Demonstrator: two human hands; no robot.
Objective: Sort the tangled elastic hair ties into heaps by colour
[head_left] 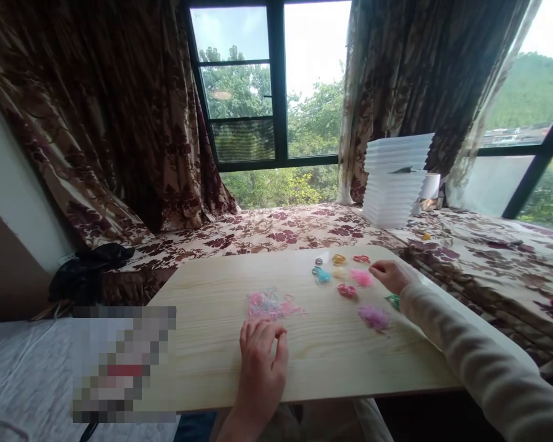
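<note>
A mixed pile of small pink, white and pale elastic-looking bands (276,305) lies near the middle of the light wooden board (207,344). My left hand (263,356) is just in front of that pile, fingers loosely bent and thumb apart, with nothing seen in it. Over at the right, my right hand (389,275) is closed beside a bright pink bunch (362,278); whatever its fingers hold is hidden. Around it are sorted bunches: purple (374,317), red-pink (347,290), blue (321,275), yellow (339,259), red (361,259) and green (393,301), partly behind my forearm.
A pixelated patch (124,365) covers something at the board's left edge. Behind the board, a flowered cloth (276,227) spreads below the window. A tall stack of white foam-like sheets (394,184) stands at the back right, and a black bag (90,270) lies at the left.
</note>
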